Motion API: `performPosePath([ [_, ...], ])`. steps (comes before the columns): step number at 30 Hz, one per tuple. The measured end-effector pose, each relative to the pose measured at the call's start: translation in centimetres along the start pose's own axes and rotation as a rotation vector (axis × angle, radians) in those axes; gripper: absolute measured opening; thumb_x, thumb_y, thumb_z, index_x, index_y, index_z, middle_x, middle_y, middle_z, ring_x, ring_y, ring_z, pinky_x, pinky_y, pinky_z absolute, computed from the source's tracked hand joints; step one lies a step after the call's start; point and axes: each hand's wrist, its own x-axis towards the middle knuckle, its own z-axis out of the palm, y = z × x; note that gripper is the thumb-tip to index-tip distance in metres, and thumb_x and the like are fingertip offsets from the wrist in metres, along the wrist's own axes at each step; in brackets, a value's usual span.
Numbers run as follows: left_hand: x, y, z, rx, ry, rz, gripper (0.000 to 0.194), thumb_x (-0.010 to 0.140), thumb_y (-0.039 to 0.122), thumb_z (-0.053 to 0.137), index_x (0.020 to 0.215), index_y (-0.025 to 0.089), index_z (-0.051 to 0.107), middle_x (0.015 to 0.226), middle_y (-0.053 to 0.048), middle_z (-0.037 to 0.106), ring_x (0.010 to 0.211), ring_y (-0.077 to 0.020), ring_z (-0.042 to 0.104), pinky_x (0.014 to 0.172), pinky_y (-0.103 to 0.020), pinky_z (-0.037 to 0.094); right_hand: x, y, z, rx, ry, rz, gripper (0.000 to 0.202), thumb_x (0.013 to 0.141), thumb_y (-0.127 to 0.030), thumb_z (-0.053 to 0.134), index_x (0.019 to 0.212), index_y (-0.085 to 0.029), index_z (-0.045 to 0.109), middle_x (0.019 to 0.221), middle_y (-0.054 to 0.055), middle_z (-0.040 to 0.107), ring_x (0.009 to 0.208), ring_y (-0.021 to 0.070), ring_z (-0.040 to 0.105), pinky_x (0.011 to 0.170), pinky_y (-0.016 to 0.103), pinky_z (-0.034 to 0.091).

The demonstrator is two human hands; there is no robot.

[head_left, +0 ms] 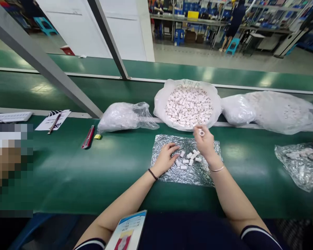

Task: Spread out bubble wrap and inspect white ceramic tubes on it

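A sheet of silvery clear plastic lies on the green table before me, with several small white tubular pieces scattered on it. My left hand rests at the left of these pieces, fingers apart and curving toward them, holding nothing that I can see. At the near rim of a big open plastic bag full of the same white pieces, my right hand is closed around a white tubular piece, whose round end shows. Whether more pieces are inside that fist is hidden.
Left of the open bag are a filled clear bag, a red utility knife and a small yellow block. More filled bags lie to the right. A co-worker's plastic sheet with pieces is at far right. A metal post slants at left.
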Motion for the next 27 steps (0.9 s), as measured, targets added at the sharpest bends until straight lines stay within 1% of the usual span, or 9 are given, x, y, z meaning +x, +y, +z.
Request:
performPosePath([
  [4,0.0,1.2,-0.5,-0.004,-0.084,0.005,0.028,0.092,0.023,0.059,0.119,0.021,0.066,0.125,-0.011,0.056,0.121,-0.0265,0.048,0.108,-0.050,0.041,-3.7,2.5,-2.1,0.226,0.039,0.234,0.034,0.093,-0.052,0.052,0.092,-0.018,0.055,0.063,-0.003,0.053,0.049,0.0085,0.046,0.047,0.020,0.035],
  [7,-0.5,3.3,-0.2,-0.073,-0.166,0.038,0.036,0.090,0.030,0.062,0.126,0.023,0.062,0.134,-0.011,0.051,0.129,-0.0283,0.043,0.114,-0.052,0.035,-5.1,2.8,-2.0,0.208,0.057,0.211,0.032,0.093,-0.049,0.050,0.088,-0.018,0.055,0.060,-0.004,0.052,0.048,0.0088,0.046,0.047,0.021,0.037],
  [9,-1.0,4.9,0.1,-0.239,-0.166,-0.042,0.054,0.089,0.041,0.065,0.138,0.025,0.052,0.148,-0.010,0.041,0.138,-0.0291,0.036,0.119,-0.052,0.029,-5.4,1.9,-1.5,0.176,0.053,0.164,0.029,0.092,-0.046,0.050,0.085,-0.018,0.057,0.060,-0.002,0.055,0.051,0.0103,0.050,0.051,0.022,0.041],
  [12,-1.4,7.4,0.4,-0.807,-0.117,-0.366,0.065,0.093,0.060,0.049,0.146,0.023,0.041,0.151,-0.011,0.038,0.139,-0.0285,0.038,0.116,-0.047,0.036,-5.9,-0.8,-0.4,0.110,-0.035,-0.063,0.025,0.094,-0.039,0.048,0.088,-0.019,0.061,0.076,0.003,0.066,0.067,0.0129,0.062,0.063,0.024,0.049],
  [16,-0.9,9.6,0.1,-1.503,-0.063,-0.885,0.062,0.101,0.053,0.018,0.143,0.015,0.045,0.131,-0.016,0.058,0.131,-0.0252,0.050,0.111,-0.041,0.044,-7.3,-3.3,2.3,-0.127,-0.031,-0.461,0.024,0.098,-0.032,0.042,0.094,-0.019,0.062,0.081,0.003,0.069,0.074,0.0132,0.063,0.068,0.026,0.048],
  [18,-0.6,9.5,-0.2,-1.646,0.025,-0.993,0.056,0.103,0.045,0.017,0.142,0.017,0.048,0.120,-0.013,0.064,0.123,-0.0211,0.057,0.111,-0.036,0.045,-7.9,-3.4,3.7,-0.276,0.009,-0.556,0.027,0.098,-0.033,0.041,0.089,-0.018,0.062,0.073,0.003,0.065,0.069,0.0143,0.059,0.065,0.029,0.044],
  [21,-0.5,8.0,-0.6,-1.729,0.113,-0.968,0.049,0.104,0.035,0.023,0.136,0.015,0.055,0.108,-0.011,0.069,0.107,-0.0173,0.066,0.103,-0.030,0.050,-8.4,-2.8,5.3,-0.364,0.042,-0.640,0.027,0.095,-0.035,0.046,0.077,-0.019,0.058,0.067,0.001,0.061,0.069,0.0156,0.053,0.068,0.032,0.040],
  [24,-0.5,6.7,-1.1,-1.819,0.184,-1.022,0.047,0.104,0.031,0.025,0.129,0.011,0.059,0.089,-0.010,0.071,0.080,-0.0143,0.071,0.075,-0.020,0.058,-8.3,-2.2,5.9,-0.375,0.020,-0.658,0.020,0.092,-0.035,0.052,0.081,-0.019,0.058,0.070,-0.001,0.063,0.076,0.0158,0.052,0.070,0.033,0.037],
  [27,-0.2,6.8,-1.7,-1.950,0.300,-1.179,0.045,0.105,0.030,0.023,0.127,0.016,0.060,0.066,-0.002,0.066,0.060,-0.0090,0.067,0.056,-0.009,0.052,-8.1,-1.9,6.0,-0.405,-0.096,-0.596,0.015,0.092,-0.034,0.052,0.089,-0.021,0.059,0.077,-0.001,0.066,0.085,0.0169,0.055,0.073,0.034,0.036],
])
